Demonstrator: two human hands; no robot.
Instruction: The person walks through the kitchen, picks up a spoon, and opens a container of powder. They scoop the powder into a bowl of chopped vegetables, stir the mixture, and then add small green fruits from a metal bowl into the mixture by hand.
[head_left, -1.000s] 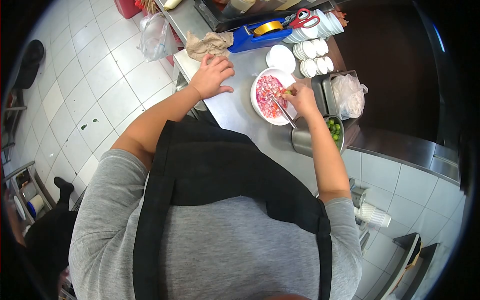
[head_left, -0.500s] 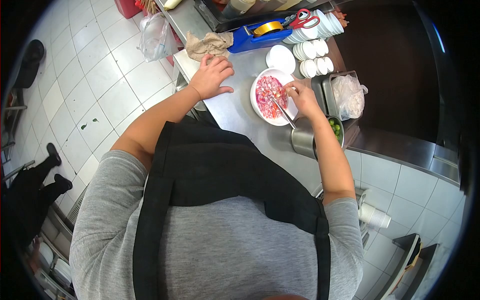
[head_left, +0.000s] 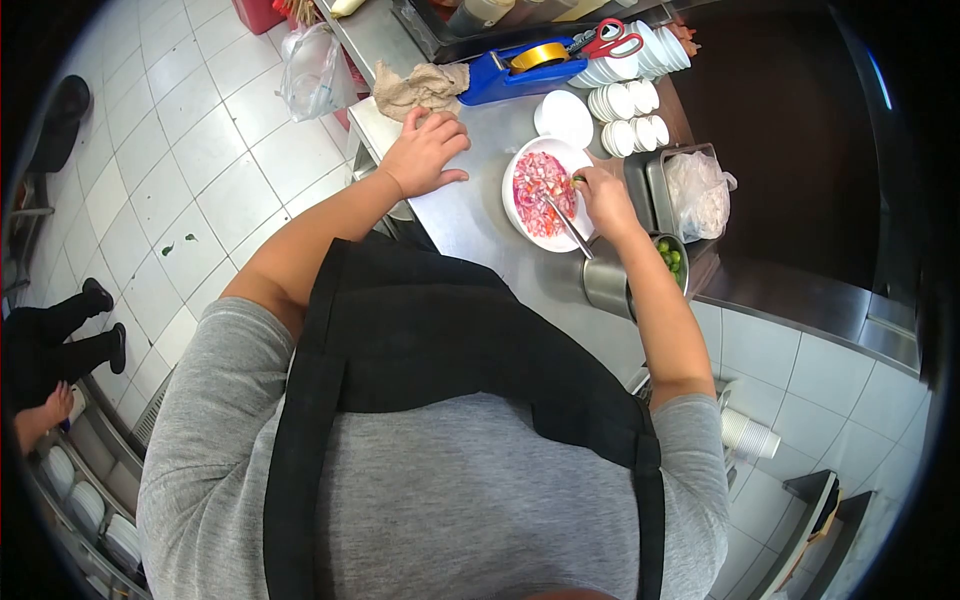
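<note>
A white bowl [head_left: 512, 205] of chopped red onion [head_left: 541, 186], with some orange-red bits, stands on the steel counter. A metal spoon [head_left: 570, 228] leans in it, handle over the near rim. My right hand [head_left: 606, 200] is closed at the bowl's right rim, pinching a small green lime piece [head_left: 579, 180] above the onion. My left hand [head_left: 425, 157] lies on the counter to the left, fingers apart and holding nothing, beside a crumpled beige cloth [head_left: 420, 88]. Below my right forearm stands a steel container [head_left: 607, 280] next to green limes [head_left: 671, 262].
A blue tape dispenser [head_left: 490, 80], red-handled scissors [head_left: 612, 40], an empty white bowl [head_left: 563, 119] and stacked white cups [head_left: 630, 100] line the back. A clear plastic bag [head_left: 698, 195] sits in a metal tray. Another person's dark-clothed legs [head_left: 70, 350] are at far left.
My right hand has turned slightly at the bowl's rim, and the green piece now shows at its fingertips. My left hand stays put. The other person at left has shifted.
</note>
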